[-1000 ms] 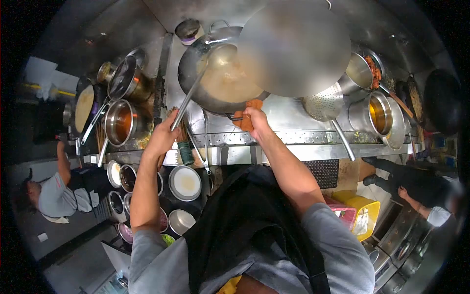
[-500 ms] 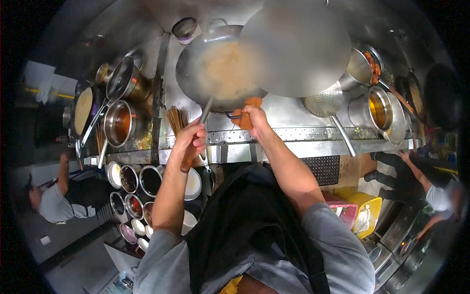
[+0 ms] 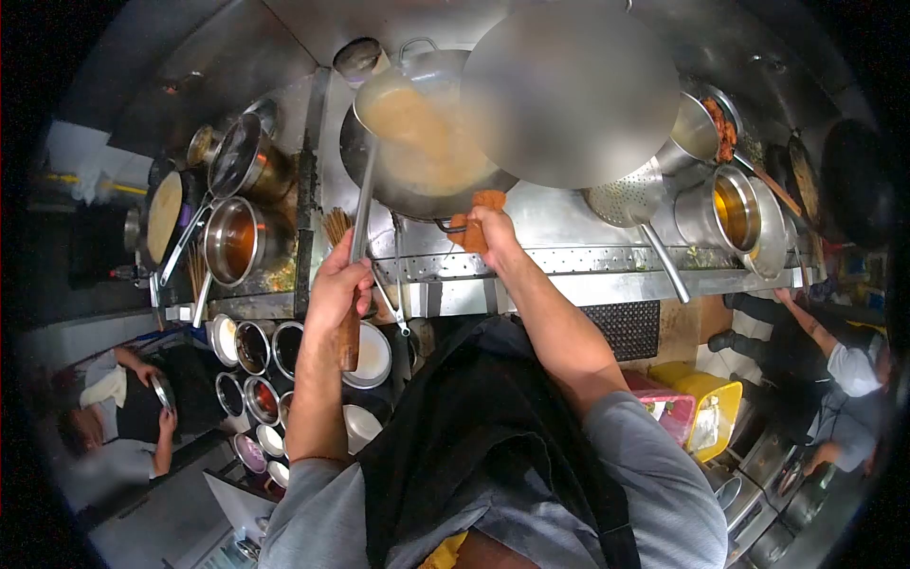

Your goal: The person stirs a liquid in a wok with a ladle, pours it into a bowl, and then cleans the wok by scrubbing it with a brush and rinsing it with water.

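Note:
My left hand is closed round the long handle of a ladle. The ladle's bowl is at the wok's upper left, and cloudy, light brown liquid streams from it into the wok. My right hand grips an orange-brown cloth against the looped handle at the wok's near side. The large dark wok holds more of the steaming liquid; a grey blur hides its right part.
A perforated strainer lies right of the wok, with pots beyond. More pots stand left, above several sauce containers. A bundle of thin sticks is by my left hand. People stand at both sides.
The ladle has risen out of the wok's liquid towards the upper left and now pours. My left hand has moved slightly left and down. The person at left now holds a round metal dish.

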`<state>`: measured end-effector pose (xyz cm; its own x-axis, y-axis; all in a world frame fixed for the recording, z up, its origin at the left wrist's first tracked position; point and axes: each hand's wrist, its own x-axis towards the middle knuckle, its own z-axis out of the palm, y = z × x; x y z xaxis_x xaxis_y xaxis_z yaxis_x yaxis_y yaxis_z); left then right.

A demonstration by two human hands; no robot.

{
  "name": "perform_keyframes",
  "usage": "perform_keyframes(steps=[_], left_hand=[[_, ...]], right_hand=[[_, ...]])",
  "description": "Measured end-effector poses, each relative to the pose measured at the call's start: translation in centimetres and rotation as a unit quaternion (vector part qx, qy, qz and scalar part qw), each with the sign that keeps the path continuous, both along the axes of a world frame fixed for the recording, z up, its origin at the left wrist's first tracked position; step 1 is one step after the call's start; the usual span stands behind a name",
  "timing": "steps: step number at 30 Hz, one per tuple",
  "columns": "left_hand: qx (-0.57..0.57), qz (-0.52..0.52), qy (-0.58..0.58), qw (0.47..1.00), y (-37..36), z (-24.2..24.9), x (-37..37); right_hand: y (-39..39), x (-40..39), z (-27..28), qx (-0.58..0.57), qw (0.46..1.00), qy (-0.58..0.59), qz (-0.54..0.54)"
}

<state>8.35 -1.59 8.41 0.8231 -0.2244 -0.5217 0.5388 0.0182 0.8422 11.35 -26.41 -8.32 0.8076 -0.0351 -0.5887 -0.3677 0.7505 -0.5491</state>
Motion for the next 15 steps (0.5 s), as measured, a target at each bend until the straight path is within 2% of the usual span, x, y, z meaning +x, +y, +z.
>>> perform_keyframes(steps=[5,8,9,11,12,14,15], left_hand=[[0.1,-0.018,-0.061,0.993,0.9,1.4,0.8],[0.202,-0.059,-0.128,0.969,1.3,1.1,2.1],[0.202,-0.059,-0.128,0.969,1.1,0.8,2.7],[0.375,-0.109,-0.172,0.904,0.6,0.2,4.0],[0.375,-0.108,-0.171,0.905,1.1,-2.0,4.8],[0.496,-0.13,-0.4,0.76,2.6,-7.4,6.1],[0.496,-0.13,-0.4,0.759,1.9,-6.9,5.8]], right_hand=[[0.0,0.2,-0.6,0.002,1.0,0.003,0.006],[0.0,-0.3,1.4,0.001,1.0,0.002,0.01],[0.0,-0.3,1.3,0.0,1.0,0.003,0.011],[0.0,-0.3,1.1,0.001,1.0,0.002,0.012],[0.0,-0.3,1.1,0.001,1.0,0.003,0.013],[-0.1,-0.2,1.0,0.005,1.0,0.007,0.018],[-0.1,-0.2,0.7,0.005,1.0,0.007,0.018]])
